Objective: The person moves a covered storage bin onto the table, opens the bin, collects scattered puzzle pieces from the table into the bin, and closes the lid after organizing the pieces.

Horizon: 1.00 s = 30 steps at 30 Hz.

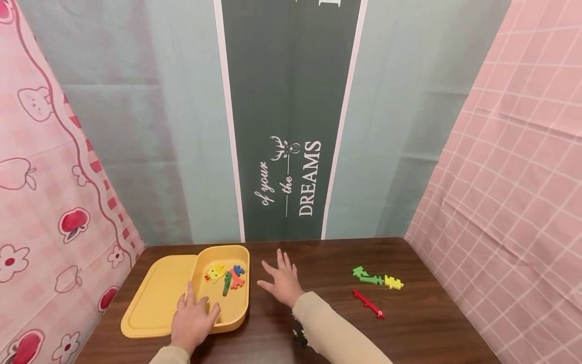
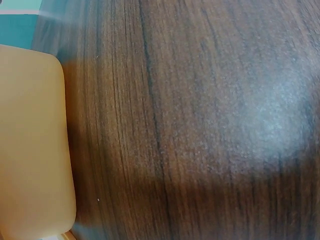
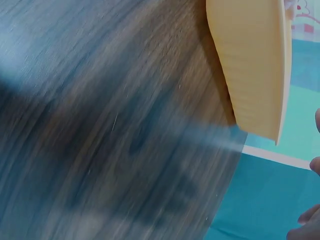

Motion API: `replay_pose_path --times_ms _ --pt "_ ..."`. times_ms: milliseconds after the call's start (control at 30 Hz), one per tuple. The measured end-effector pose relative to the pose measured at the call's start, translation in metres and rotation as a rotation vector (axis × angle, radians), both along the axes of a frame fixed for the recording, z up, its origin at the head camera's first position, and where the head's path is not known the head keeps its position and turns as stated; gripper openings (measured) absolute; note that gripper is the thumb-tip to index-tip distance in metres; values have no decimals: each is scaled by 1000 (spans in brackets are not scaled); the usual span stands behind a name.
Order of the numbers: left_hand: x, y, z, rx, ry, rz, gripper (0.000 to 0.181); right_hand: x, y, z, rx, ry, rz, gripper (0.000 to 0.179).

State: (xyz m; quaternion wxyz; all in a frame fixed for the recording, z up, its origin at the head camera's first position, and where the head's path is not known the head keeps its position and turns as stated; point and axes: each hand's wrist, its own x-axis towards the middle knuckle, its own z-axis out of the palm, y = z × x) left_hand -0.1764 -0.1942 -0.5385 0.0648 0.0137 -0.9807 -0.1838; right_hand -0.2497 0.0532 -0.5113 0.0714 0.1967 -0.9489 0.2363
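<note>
In the head view my left hand [image 1: 193, 316] is over the near left edge of a yellow plastic box [image 1: 234, 303], fingers spread; whether it touches the rim is unclear. The box holds several toy pieces: a yellow animal-head piece [image 1: 214, 273], a dark green piece [image 1: 227, 284], a blue piece [image 1: 238, 271] and an orange-red notched piece [image 1: 237, 280]. To the box's right my right hand [image 1: 283, 283] hovers above the table, fingers apart and holding nothing. Its fingertips [image 3: 312, 217] show at the right wrist view's edge, beyond the box's side wall [image 3: 252, 65].
A yellow lid [image 1: 154, 298] lies flat left of the box. On the right of the brown wooden table [image 1: 427, 313] are green puzzle pieces [image 1: 372, 279], a yellow notched piece [image 1: 393, 282] and a long red piece [image 1: 368, 304]. Cloth curtains [image 1: 386, 151] hang behind and at both sides.
</note>
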Motion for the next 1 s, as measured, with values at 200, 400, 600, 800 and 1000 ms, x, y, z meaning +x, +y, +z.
replay_pose_path --times_ms 200,400,600,800,1000 --pt "0 1 -3 3 -16 -4 52 4 26 2 -25 1 -6 59" --pt "1 1 -2 -11 7 4 51 1 59 -3 -30 -1 -25 59" --pt "1 0 -2 -14 13 5 51 -1 87 -9 -34 -7 -86 58" --pt "0 0 -2 -8 -1 6 51 0 107 -10 -50 4 -116 57" --pt "-2 1 -4 -13 -3 15 51 2 123 -16 -51 4 -152 54"
